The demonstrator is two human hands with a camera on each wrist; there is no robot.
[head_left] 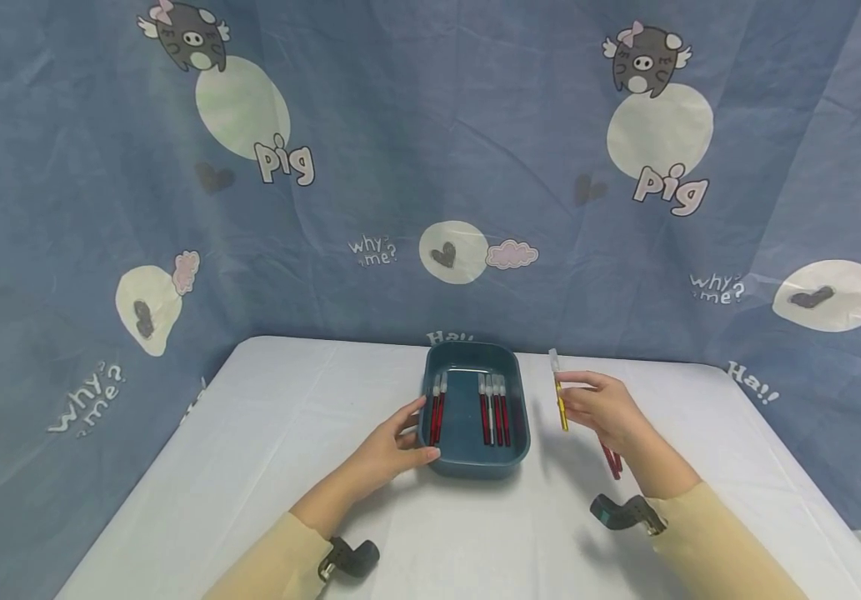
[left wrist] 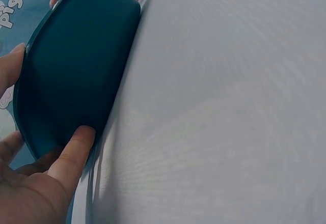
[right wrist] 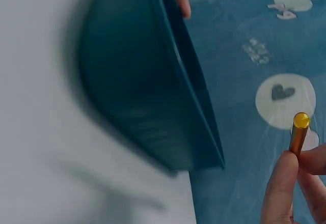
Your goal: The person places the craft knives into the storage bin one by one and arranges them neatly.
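My left hand (head_left: 385,450) rests against the left side and near-left corner of a dark teal plastic bin (head_left: 475,468). In the left wrist view its thumb (left wrist: 76,152) touches the outer wall, with a fingertip right at the rim. Inside the bin lie slim pen-shaped tools with clear caps: two red ones (head_left: 438,412) at left, and a row of red and silver ones (head_left: 493,412) at right. Right of the bin, my right hand (head_left: 606,408) pinches a yellow pen-shaped tool (head_left: 561,408), held nearly upright with its clear cap up.
Red pen-shaped tools (head_left: 610,458) lie on the table partly hidden under the right hand and forearm. A white cloth covers the table (head_left: 460,550). Close behind it hangs a blue curtain (head_left: 370,300) with printed pigs. Each wrist wears a black camera mount (head_left: 625,510).
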